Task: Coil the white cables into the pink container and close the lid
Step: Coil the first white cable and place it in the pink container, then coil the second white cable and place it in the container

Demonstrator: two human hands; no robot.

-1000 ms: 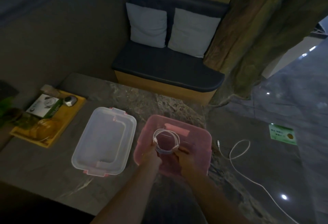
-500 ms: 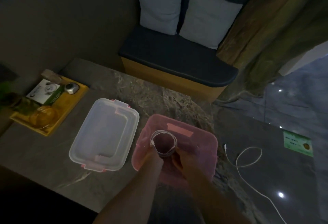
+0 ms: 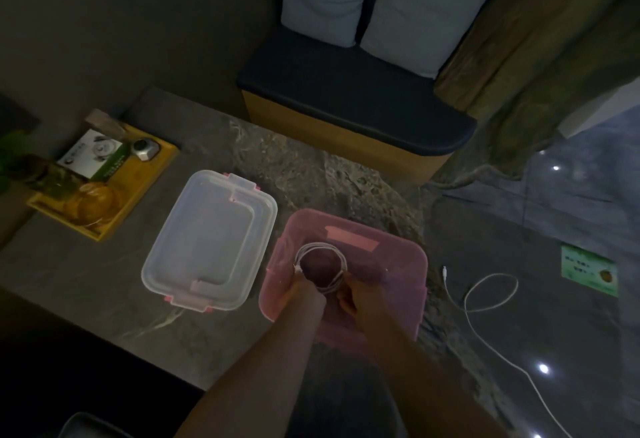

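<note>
Grey stone surface (image 3: 104, 281) fills the dim room, a cushioned bench (image 3: 349, 98) beyond the pink container (image 3: 398, 264). Left of the container lies the clear lid (image 3: 207, 243). Above the container, left hand (image 3: 298, 293) and right hand (image 3: 360, 299) fingers pinch the coiled white cable (image 3: 320, 264); another cable (image 3: 485, 299) trails right.

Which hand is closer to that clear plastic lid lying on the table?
Left. The left hand holds the coiled white cable just right of the clear plastic lid; the right hand grips it farther right.

Both hands (image 3: 301, 293) (image 3: 360, 299) fwd, fingers curled
</note>
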